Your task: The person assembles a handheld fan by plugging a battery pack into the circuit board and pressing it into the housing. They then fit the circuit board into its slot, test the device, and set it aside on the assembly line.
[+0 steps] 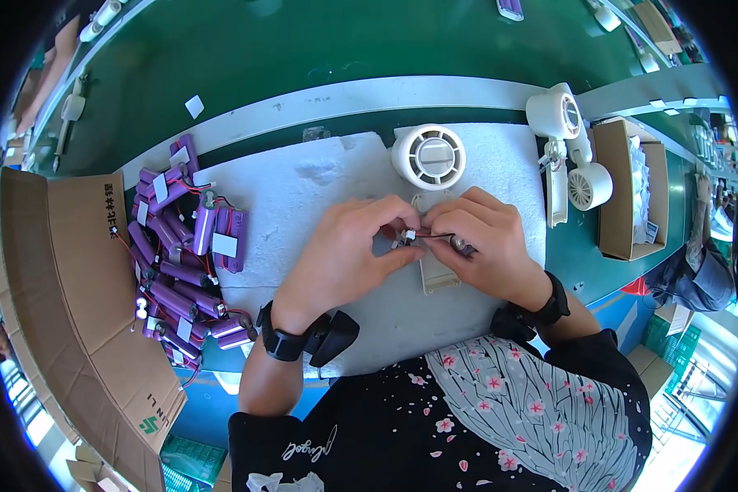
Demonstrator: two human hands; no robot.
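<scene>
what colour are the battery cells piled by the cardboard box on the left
The battery cells are purple, seen best in the head view.

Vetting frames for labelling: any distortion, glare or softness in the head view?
Head view: strong fisheye, long pale grey rail bowed into an arc, corners black; lower-right edge washed out by glare; highlights on shiny purple cylindrical cells; tiny white plastic connector too small for fine detail.

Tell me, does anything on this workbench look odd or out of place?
Two things. On the left, the purple battery cells lie in a jumbled heap by the cardboard box, pointing every way. Beyond the pale strip, a small white slip lies alone, though similar slips sit on several cells. I see no spill.
</scene>
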